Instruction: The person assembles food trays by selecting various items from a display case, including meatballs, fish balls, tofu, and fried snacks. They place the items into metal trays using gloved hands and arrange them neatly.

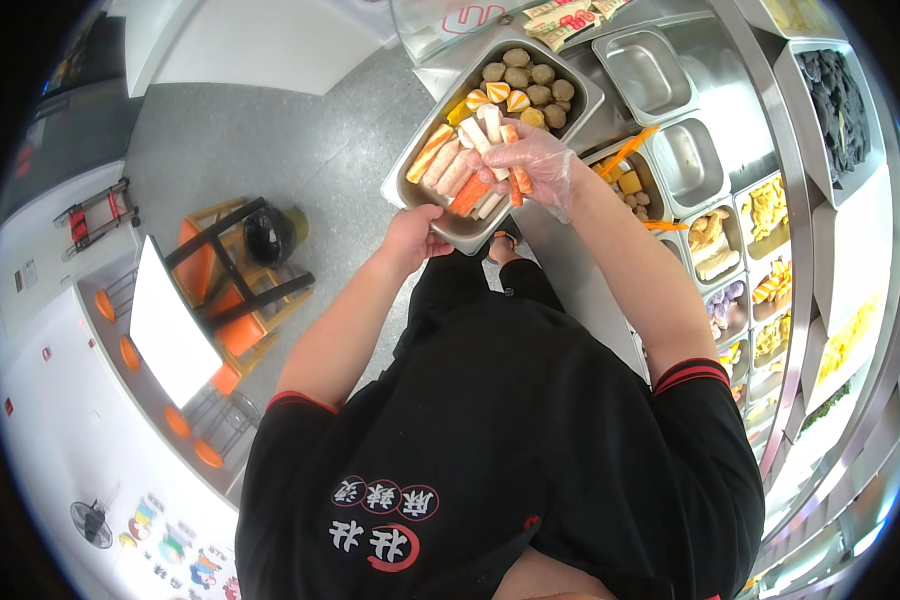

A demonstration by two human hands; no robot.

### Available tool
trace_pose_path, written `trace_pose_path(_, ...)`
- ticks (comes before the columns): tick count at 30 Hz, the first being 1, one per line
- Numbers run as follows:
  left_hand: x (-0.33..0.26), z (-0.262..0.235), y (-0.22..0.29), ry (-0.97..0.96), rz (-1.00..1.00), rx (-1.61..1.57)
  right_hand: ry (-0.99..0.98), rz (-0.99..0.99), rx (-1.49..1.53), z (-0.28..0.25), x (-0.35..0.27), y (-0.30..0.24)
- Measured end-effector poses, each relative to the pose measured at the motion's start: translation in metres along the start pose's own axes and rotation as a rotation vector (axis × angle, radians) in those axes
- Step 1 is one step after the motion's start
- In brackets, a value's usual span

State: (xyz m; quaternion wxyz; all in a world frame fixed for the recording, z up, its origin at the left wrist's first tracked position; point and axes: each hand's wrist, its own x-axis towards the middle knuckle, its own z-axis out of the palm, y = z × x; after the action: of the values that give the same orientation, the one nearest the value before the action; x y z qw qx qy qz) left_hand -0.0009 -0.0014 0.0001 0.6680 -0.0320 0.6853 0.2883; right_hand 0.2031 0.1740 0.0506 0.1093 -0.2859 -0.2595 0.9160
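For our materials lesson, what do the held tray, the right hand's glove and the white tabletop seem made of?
Tray: probably stainless steel, satin finish; its grey walls show soft reflections.
Glove: thin clear plastic, glossy; it looks see-through and wrinkled, though the exact type is unclear.
White tabletop: perhaps smooth laminate; its even brightness shows no grain, so this stays open.
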Motion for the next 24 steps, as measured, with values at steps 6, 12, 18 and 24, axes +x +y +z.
trace_pose_path(6,0.000,0.000,0.000,-0.001,-0.002,-0.006,-0.036,0.025,-0.018,-0.002,-0.001,-0.003)
trace_pose_path(12,0.000,0.002,0.002,0.014,-0.001,0.011,-0.024,-0.023,-0.011,-0.005,-0.015,-0.006)
trace_pose_path(18,0.002,0.001,0.002,0.026,0.007,0.035,0.012,-0.059,0.042,-0.020,-0.031,-0.007)
trace_pose_path(24,0.002,-0.007,0.008,-0.035,0.051,0.068,0.147,-0.142,0.060,-0.035,-0.057,-0.008)
